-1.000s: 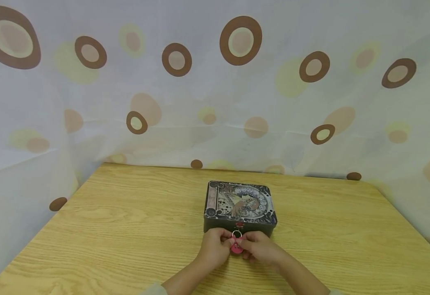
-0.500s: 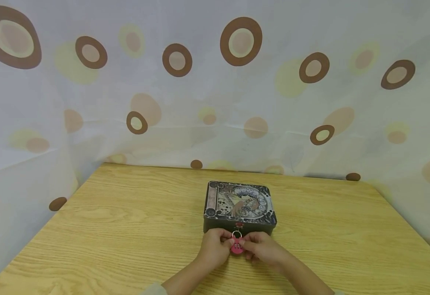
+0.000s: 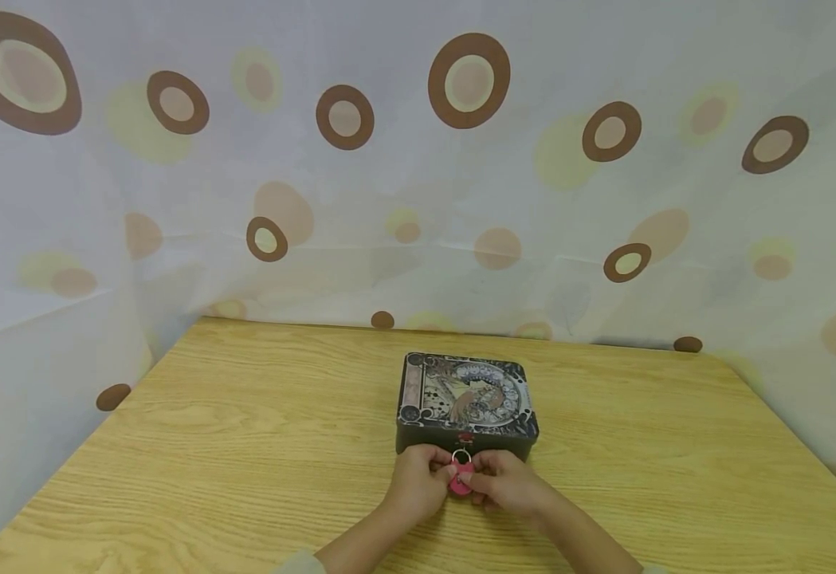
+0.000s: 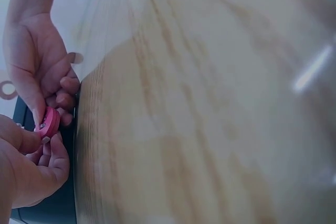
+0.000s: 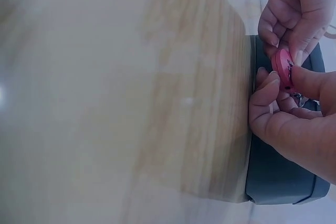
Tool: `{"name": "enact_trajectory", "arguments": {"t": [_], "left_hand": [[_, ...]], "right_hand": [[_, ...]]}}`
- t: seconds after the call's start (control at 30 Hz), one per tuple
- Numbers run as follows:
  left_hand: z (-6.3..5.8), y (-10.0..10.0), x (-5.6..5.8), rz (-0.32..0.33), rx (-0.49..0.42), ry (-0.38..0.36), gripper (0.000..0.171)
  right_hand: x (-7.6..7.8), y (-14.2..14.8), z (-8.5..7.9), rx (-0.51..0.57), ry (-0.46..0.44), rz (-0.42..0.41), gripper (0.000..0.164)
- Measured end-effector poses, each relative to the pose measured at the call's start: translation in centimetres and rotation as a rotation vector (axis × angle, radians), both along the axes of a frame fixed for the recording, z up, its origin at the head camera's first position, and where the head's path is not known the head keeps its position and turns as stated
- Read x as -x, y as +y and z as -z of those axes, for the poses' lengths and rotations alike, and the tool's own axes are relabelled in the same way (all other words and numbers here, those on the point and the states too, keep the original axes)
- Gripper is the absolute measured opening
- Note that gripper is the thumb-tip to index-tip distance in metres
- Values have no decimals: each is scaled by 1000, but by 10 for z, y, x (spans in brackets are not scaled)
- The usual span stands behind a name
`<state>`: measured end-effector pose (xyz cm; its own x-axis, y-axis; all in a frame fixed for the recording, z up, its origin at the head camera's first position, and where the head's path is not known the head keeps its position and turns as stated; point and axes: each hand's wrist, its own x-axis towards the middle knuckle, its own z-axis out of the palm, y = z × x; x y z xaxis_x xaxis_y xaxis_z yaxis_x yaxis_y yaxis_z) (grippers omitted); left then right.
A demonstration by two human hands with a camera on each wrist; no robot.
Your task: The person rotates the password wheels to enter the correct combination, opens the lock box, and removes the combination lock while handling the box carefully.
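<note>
A pink combination padlock (image 3: 461, 483) with a silver shackle (image 3: 461, 453) is in front of a dark tin box (image 3: 466, 392). The box has a patterned lid and a red clasp (image 3: 465, 438) on its front, with the shackle right below it. My left hand (image 3: 418, 482) pinches the padlock's left side between thumb and fingers. On the other side my right hand (image 3: 509, 482) grips it, its thumb lying over the number dials. Both wrist views show the padlock (image 4: 50, 123) between the two hands, close to the box's dark front wall (image 5: 278, 174).
The box stands on a wood-grain table (image 3: 245, 430). Behind and at both sides hangs a pale sheet (image 3: 389, 183) printed with brown and yellow circles.
The right thumb has shifted over the padlock's face: half a second ago the dials showed more, and now it covers most of them. The left hand and the box stay in place.
</note>
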<state>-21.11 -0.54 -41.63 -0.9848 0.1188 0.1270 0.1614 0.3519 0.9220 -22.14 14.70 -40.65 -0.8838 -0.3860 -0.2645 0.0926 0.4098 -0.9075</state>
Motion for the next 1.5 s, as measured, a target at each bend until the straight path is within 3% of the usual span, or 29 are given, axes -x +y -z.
{"name": "enact_trajectory", "arguments": {"t": [1.03,1.5], "left_hand": [[2,1,0,9,-13,42,6],[0,-1,-1,12,-15,10,7]], "right_hand": [[0,-2,-1,-32,19,-34,24],[0,-1,-2,39,-32,-6,24]]}}
